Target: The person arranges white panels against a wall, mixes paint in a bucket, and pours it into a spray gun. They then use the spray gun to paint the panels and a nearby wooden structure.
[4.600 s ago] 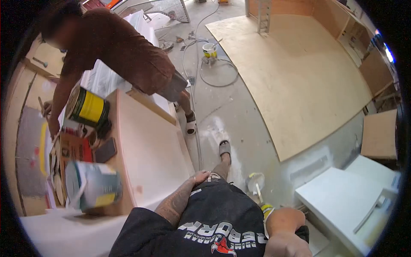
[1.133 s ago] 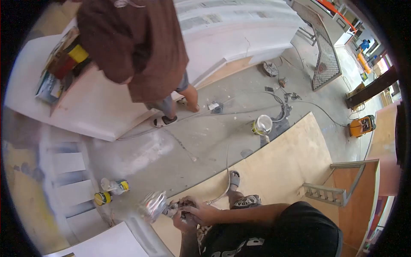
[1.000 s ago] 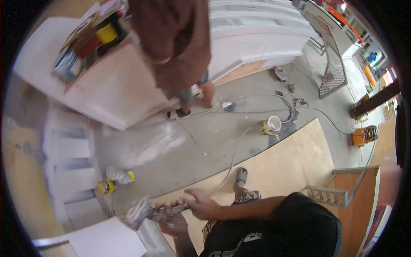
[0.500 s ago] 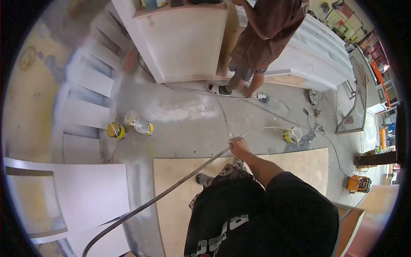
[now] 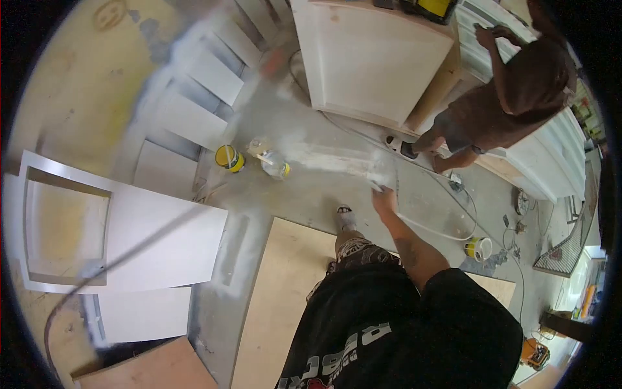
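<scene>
My right hand (image 5: 384,200) reaches forward over the concrete floor, its fingers closed around a hose. A pale stretch of the hose (image 5: 440,231) runs from beside my wrist toward the right and loops back across the floor. At the lower left, a dark length of hose (image 5: 129,253) hangs blurred in front of the white panels; its link to my hand cannot be made out. My left hand is out of view. One of my feet (image 5: 345,217) is on the concrete, just beyond the plywood sheet (image 5: 269,292).
A yellow bucket (image 5: 229,159) and a clear jug (image 5: 275,165) stand ahead on the left. Another bucket (image 5: 478,249) stands at right. A co-worker (image 5: 512,97) works beside a white cabinet (image 5: 372,65). White panels (image 5: 165,240) lie left; cables cross the floor.
My view has shifted, and one foot has stepped from the plywood onto the concrete. My right hand has moved forward, and the dark hose has swung away to the left.
</scene>
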